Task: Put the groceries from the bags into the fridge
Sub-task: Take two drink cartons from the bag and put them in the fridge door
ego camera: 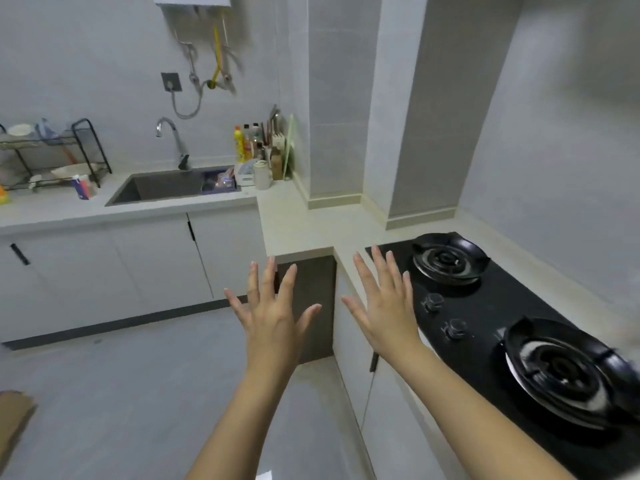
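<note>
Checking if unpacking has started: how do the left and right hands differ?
The left hand shows against cabinet and floor; the right hand overlaps the gas hob's edge. The left hand's thumb points right, the right hand's points left. Both are open, fingers spread, holding nothing.

We see the sink [162, 188] as dark, matt and smooth, with a shiny metal tap [171, 136] just behind it. Around the sink the countertop [294, 220] looks pale, smooth and stone-like. Left of the sink stands a black wire rack [52, 157]. Well to its right the hob [502, 306] looks like glossy black glass. Below the sink, grey floor tiles [121, 393] gleam.
</note>
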A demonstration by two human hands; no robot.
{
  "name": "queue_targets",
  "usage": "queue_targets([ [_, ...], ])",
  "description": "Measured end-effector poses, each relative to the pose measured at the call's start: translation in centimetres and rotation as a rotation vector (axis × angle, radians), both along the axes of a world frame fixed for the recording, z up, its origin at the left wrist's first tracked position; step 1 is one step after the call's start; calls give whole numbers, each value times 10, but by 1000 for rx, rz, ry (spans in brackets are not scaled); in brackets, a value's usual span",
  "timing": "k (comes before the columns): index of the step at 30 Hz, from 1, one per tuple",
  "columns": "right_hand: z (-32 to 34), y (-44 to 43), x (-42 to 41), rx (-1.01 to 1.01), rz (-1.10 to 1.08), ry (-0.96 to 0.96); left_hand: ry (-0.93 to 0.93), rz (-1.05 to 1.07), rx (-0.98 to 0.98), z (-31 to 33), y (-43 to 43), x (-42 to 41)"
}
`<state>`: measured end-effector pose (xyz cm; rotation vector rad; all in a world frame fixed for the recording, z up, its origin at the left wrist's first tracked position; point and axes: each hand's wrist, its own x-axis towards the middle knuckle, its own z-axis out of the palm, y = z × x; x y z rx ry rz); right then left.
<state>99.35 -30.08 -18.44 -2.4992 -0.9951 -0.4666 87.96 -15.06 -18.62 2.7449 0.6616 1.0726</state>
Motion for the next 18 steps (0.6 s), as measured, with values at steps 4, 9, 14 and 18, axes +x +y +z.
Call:
queue_targets([
  [4,-7,-75,39,-27,-129,42,-1,-160,-33,-7,-66,61],
  [9,-15,-169,75,-71,-358,124,75,-342,-45,-20,-138,121],
  [14,-25,-243,101,-137,-574,176,120,-553,-71,-31,-194,181],
  [18,-26,-293,119,-175,-734,226,154,-707,-68,-36,-237,235],
])
